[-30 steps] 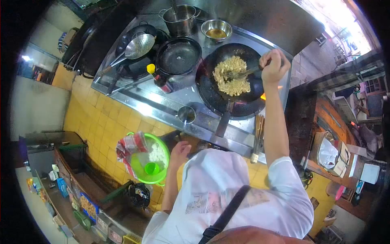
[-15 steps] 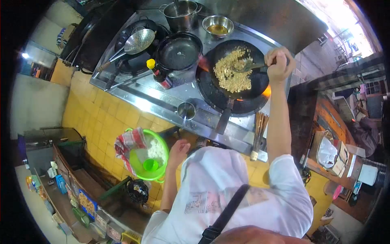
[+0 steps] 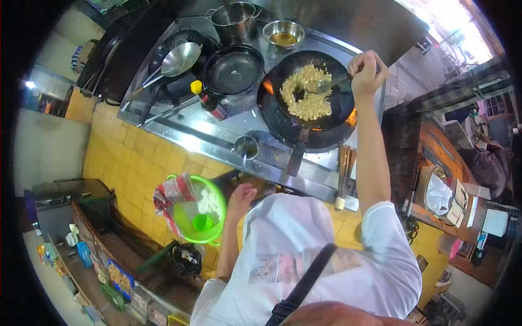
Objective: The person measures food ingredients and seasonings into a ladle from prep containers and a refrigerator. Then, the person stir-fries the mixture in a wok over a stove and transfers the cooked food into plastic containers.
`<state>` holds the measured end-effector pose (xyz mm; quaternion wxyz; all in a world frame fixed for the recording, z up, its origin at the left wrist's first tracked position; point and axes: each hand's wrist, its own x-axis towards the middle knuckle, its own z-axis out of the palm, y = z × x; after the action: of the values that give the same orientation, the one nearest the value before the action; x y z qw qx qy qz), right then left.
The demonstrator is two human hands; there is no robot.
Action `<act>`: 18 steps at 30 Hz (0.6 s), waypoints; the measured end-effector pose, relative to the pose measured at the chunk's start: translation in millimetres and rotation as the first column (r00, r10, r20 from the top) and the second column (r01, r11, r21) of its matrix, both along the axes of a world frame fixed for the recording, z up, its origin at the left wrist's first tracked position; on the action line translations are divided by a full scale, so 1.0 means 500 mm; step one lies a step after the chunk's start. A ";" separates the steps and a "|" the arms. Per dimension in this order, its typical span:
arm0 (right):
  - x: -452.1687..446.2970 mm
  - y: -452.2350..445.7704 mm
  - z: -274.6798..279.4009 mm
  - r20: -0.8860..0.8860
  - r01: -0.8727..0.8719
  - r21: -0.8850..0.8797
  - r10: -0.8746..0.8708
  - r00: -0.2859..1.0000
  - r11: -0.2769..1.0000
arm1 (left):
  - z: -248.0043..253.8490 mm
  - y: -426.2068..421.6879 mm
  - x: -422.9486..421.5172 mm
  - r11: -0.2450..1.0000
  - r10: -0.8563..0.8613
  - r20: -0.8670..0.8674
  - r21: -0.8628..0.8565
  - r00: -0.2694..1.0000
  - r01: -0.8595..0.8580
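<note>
My right hand is closed around the handle of a cooking spatula, whose head is in the food. Fried rice, yellowish and loose, forms a rough ring in a black pan over a larger dark wok. The pan's long handle points toward me, and no hand is on it. My left hand hangs low with loosely bent fingers and nothing visible in them. Beside it is a green basin with white rice, a green cup and a red-and-white cloth.
Flames show at the wok's edge. Left of it are a black frying pan, a sauce bottle and a skimmer. Behind stand a pot and a steel bowl. A small cup and a stick brush lie near the front edge.
The rice has shifted in the pan, with a dark gap now showing left of the middle. My right hand and the spatula have moved slightly up. The whole view has shifted a little.
</note>
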<state>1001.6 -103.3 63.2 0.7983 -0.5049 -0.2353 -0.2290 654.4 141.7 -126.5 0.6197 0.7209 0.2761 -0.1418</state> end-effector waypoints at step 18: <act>-0.081 0.015 0.035 -0.129 0.170 -0.098 -0.182 0.975 0.981 | -0.042 0.005 -0.011 1.000 -0.012 0.060 0.009 0.998 0.012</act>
<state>960.9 -96.0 80.9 0.7666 -0.5724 -0.1435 -0.2532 649.1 144.0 -147.7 0.6238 0.7291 0.2535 -0.1226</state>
